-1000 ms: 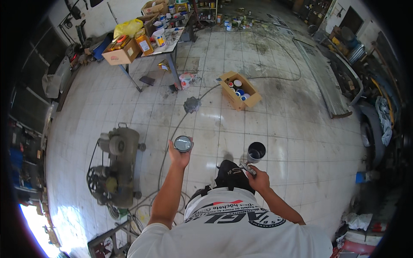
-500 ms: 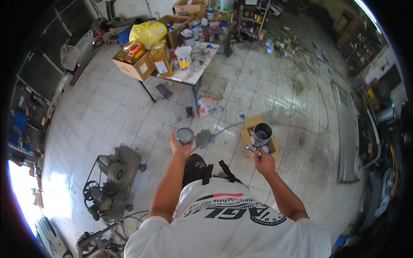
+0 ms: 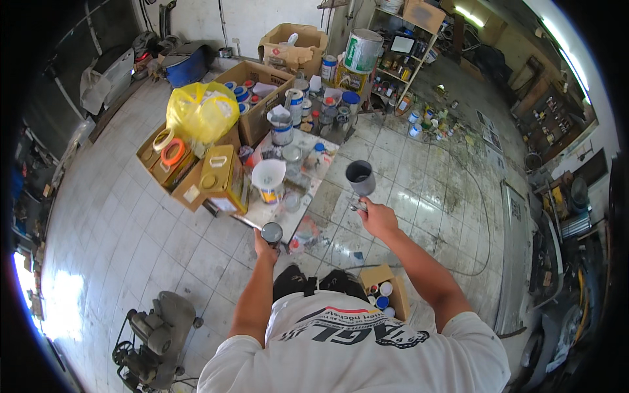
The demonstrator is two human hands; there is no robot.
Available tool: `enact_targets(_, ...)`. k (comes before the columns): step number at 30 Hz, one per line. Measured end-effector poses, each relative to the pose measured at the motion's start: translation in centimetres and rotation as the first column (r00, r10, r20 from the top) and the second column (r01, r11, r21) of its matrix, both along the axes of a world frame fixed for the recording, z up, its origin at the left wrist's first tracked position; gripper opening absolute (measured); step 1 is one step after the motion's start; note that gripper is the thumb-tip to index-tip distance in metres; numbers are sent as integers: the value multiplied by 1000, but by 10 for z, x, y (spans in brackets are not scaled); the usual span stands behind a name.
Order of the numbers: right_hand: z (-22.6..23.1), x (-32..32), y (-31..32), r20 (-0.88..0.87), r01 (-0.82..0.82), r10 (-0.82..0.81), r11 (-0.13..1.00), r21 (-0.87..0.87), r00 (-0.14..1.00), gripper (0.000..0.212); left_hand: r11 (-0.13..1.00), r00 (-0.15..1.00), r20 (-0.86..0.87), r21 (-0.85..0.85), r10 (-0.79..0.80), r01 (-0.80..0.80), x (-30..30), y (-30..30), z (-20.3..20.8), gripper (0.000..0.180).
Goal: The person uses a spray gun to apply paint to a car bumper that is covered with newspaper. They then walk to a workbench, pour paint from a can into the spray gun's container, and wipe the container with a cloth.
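Observation:
My right hand [image 3: 380,220] is closed around a metal spray gun [image 3: 358,205]. On top of the gun stands an open dark grey cup [image 3: 360,178], its inside dark. Closed on a round grey lid or shallow tin [image 3: 271,232], my left hand [image 3: 264,249] is just by the near corner of the worktable [image 3: 308,204]; which of the two it is, I cannot tell. Beyond that hand, a white tub [image 3: 268,175] and a yellow metal canister [image 3: 224,180] stand on the table.
Cardboard boxes [image 3: 262,124] and several paint cans crowd the table, with a yellow plastic bag [image 3: 202,112] among them. By my legs is a small carton of cans [image 3: 398,288]. A compressor [image 3: 154,334] stands lower left, and a hose [image 3: 486,242] crosses the tiled floor.
I have come closer to the table, and the compressor and small carton now lie further back. Both hands keep their holds; the spray gun has shifted to the left and forward.

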State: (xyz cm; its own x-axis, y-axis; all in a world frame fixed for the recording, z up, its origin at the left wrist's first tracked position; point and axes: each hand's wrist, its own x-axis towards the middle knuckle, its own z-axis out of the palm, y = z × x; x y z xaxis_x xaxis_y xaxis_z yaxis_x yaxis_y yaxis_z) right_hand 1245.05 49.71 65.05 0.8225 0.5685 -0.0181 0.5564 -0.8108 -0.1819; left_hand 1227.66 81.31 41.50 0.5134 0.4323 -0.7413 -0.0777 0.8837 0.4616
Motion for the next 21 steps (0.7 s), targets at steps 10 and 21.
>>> enact_targets(10, -10, 272, 201, -55, -359, 355, 923, -138, 933, 36, 911, 854, -520, 343, -17, 227, 72, 46, -23, 62)
enact_targets(21, -32, 380, 311, -70, -546, 578, 714, -438, 813, 30, 522, 661, -518, 825, 543, 218, 57, 67, 82, 99)
